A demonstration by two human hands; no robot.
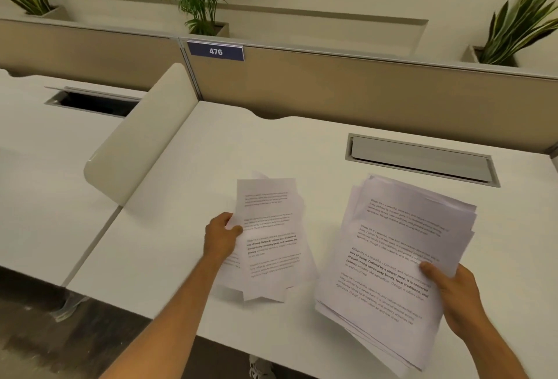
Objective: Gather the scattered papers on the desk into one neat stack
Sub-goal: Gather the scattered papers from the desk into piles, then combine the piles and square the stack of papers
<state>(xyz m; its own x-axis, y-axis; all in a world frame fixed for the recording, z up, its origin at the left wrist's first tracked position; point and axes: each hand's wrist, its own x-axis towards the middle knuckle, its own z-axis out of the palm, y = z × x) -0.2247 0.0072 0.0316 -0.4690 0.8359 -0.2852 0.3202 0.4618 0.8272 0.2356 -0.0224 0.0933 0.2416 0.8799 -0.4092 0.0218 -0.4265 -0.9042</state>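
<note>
Two bunches of printed white papers are over the white desk. My left hand grips the left edge of the smaller bunch, whose sheets are loosely fanned and uneven at the bottom. My right hand holds the larger bunch by its right edge, thumb on top. That bunch is thick, tilted to the right, and its sheets are offset from each other. The two bunches are apart, with a strip of desk between them.
A closed grey cable hatch sits in the desk behind the larger bunch. A rounded beige divider stands at the desk's left edge. A tan partition with a "476" sign closes the back, with potted plants behind it.
</note>
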